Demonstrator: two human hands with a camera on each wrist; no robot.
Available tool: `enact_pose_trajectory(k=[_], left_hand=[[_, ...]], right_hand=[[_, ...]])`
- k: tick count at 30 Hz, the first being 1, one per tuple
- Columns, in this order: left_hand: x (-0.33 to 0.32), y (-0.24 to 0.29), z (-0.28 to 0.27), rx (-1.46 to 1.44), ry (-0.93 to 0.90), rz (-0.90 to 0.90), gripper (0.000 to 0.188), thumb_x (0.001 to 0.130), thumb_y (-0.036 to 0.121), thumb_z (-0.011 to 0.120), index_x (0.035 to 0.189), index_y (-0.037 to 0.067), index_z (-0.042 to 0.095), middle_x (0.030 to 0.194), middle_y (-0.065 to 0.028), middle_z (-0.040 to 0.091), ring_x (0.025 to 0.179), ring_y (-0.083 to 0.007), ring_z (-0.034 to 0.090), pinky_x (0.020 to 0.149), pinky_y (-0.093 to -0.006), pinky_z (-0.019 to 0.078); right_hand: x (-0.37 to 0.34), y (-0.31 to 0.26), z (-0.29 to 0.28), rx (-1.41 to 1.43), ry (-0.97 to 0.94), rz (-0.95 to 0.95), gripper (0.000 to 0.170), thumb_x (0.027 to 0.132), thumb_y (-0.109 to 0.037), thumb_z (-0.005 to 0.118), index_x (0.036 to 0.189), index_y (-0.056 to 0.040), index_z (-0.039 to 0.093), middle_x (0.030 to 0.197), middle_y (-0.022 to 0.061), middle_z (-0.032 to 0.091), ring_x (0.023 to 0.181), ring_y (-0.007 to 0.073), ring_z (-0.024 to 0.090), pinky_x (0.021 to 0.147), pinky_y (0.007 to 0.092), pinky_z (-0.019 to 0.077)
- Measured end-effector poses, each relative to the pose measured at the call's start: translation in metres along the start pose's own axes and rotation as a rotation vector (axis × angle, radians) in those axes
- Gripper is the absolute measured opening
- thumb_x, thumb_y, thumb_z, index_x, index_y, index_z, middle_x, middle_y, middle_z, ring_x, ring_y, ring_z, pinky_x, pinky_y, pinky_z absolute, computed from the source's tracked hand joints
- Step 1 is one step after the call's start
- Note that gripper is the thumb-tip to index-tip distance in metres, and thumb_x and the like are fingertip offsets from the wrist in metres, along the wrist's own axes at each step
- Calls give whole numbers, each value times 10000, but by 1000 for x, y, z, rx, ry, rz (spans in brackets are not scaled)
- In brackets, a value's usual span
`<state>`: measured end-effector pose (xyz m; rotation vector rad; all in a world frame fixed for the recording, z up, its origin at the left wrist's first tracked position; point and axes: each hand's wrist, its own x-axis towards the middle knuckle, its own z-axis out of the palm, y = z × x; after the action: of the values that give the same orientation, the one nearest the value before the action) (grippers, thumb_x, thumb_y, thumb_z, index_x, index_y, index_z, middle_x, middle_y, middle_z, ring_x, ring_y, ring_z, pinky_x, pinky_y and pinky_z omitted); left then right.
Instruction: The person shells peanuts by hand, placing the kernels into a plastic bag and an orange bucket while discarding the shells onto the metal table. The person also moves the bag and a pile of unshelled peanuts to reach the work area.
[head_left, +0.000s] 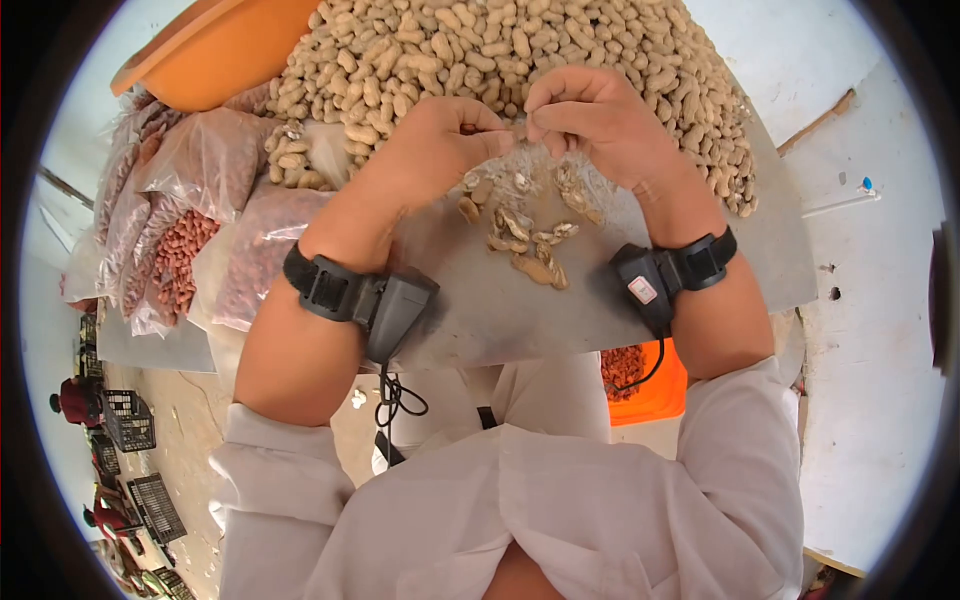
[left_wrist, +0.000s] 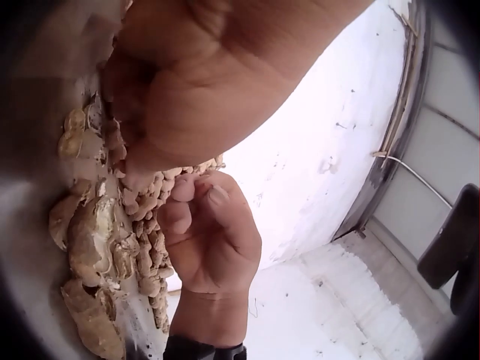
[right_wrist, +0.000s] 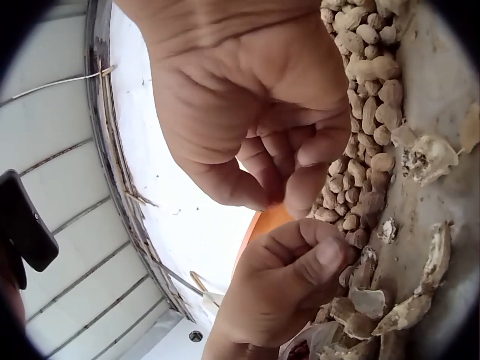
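The left hand point(head_left: 450, 137) and right hand point(head_left: 605, 120) have curled fingers; what they hold, if anything, can't be seen. Both are just in front of the peanut pile point(head_left: 470, 50), by broken shells point(head_left: 538, 270). It looks like shelling; next likely needs a gentle pinch.

1. The whole peanuts point(head_left: 500, 50) before me look matt and rough.
2. The broken shells point(head_left: 537, 268) look papery, matt and coarse.
3. My tabletop point(head_left: 490, 315) is smooth and grey, like metal with a dull sheen.
4. The orange basin point(head_left: 225, 52) is smooth plastic, faintly glossy.
5. The bags point(head_left: 207, 150) are thin clear plastic, crinkled and shiny.
6. My shirt point(head_left: 590, 500) is matt cloth, softly creased.
7. My wrist cameras point(head_left: 402, 312) are smooth matt black plastic.
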<state>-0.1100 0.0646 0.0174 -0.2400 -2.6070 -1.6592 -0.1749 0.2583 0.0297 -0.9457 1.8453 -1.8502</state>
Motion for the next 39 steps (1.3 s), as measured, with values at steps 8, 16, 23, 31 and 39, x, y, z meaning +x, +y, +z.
enact_pose_trajectory(k=[8, 16, 23, 31, 39], left_hand=[[5, 2, -10, -927, 94, 99, 140, 868, 165, 616, 867, 28, 585, 709, 4, 535, 511, -51, 381, 462, -191, 294], [-17, 54, 10, 223, 423, 728, 86, 800, 119, 626, 803, 34, 609, 678, -73, 598, 615, -145, 560, 544, -257, 434], [-34, 43, 12, 334, 306, 675, 170, 765, 186, 655, 782, 20, 625, 631, -98, 550, 583, -204, 529, 548, -296, 432], [-59, 52, 11, -100, 275, 448, 198, 830, 219, 634, 847, 22, 641, 715, -22, 577, 648, -93, 527, 577, -252, 429], [-94, 63, -51, 505, 34, 194, 244, 756, 231, 690, 866, 26, 619, 696, -27, 593, 691, -77, 547, 593, -242, 428]], right_hand=[[10, -6, 52, 852, 547, 192, 155, 864, -43, 493, 977, 45, 552, 800, 86, 542, 711, 189, 531, 667, 327, 490], [1, -3, 119, 1343, 221, -221, 371, 963, -301, 357, 1105, 0, 519, 1055, 103, 557, 965, 220, 559, 867, 366, 472], [-22, -1, 134, 1322, 319, -198, 348, 953, -283, 371, 1122, -13, 513, 1095, 127, 568, 1003, 250, 567, 904, 395, 460], [-48, 4, 147, 1382, 624, 76, 438, 986, -323, 284, 1049, 46, 512, 1077, 182, 554, 1018, 295, 547, 947, 429, 435], [-72, 3, 151, 1290, 687, 237, 515, 979, -374, 296, 1023, 102, 491, 1045, 228, 518, 1021, 360, 513, 977, 489, 392]])
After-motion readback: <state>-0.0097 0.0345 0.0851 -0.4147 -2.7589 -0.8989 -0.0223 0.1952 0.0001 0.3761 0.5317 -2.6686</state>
